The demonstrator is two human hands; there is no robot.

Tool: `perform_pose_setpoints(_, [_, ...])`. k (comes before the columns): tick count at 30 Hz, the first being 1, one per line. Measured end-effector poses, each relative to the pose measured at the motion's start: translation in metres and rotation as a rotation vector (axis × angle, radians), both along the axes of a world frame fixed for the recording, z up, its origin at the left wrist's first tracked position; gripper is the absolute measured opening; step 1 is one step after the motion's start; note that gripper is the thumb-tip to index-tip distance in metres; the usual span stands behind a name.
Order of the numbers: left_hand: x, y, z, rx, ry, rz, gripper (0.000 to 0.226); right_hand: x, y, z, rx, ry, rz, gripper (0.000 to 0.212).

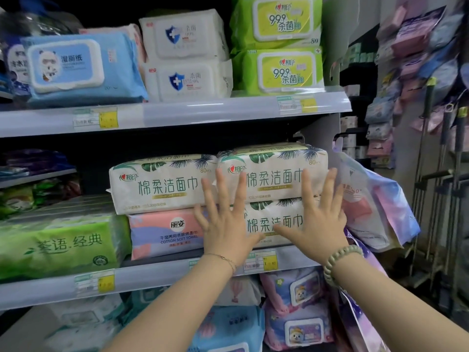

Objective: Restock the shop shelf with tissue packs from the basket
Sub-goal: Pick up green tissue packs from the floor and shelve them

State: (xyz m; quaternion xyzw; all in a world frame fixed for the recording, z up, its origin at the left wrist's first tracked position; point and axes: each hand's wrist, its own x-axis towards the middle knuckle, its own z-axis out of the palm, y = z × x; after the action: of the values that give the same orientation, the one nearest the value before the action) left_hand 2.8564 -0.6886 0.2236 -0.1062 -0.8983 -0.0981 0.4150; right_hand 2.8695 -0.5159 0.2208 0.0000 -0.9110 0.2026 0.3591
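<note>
green wipes pack point(276, 21) reads "99.9 杀菌" | leaf-print tissue pack point(162, 182) "棉柔洁面巾", "80pcs" | pink pack point(165, 232) "COTTON SOFT TOWEL" | blue pack point(81, 69) "湿厕纸"

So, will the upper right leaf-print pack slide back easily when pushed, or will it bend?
Probably soft: the upper right leaf-print pack has rounded, puffy corners, so it may dent under the flat left hand and right hand. Its glossy film wrap likely slides over the lower leaf-print pack.

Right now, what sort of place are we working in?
Most likely a shop aisle, in the tissue and wipes section. The shelf rail carries yellow price tags, lidded wipes packs are stacked above, and the left hand and right hand press flat on leaf-print tissue packs.
</note>
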Motion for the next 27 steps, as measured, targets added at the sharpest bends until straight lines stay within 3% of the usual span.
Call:
perform_pose_setpoints(2, [-0.011,-0.002,0.000,-0.186,0.058,0.042,0.141,-0.004,0.000,0.003,0.132,-0.031,-0.023,0.127])
perform_pose_setpoints(5, [-0.020,-0.002,0.007,-0.313,0.018,0.074,0.146,-0.010,0.003,0.007,0.167,-0.081,-0.003,0.131])
perform_pose_setpoints(12, [-0.025,-0.001,0.021,-0.346,-0.085,0.084,0.145,-0.015,0.005,0.017,0.173,-0.124,-0.001,0.136])
perform_pose_setpoints(17, [-0.030,-0.009,0.004,-0.324,0.015,0.072,0.145,-0.012,0.001,0.005,0.195,-0.129,-0.076,0.125])
perform_pose_setpoints(22, [-0.014,-0.013,0.012,-0.368,-0.025,0.018,0.120,-0.001,-0.010,0.007,0.250,-0.042,-0.098,0.119])
perform_pose_setpoints(27, [-0.003,-0.056,0.013,-0.237,0.161,0.059,0.087,0.003,-0.044,0.001,0.434,0.193,0.087,0.095])
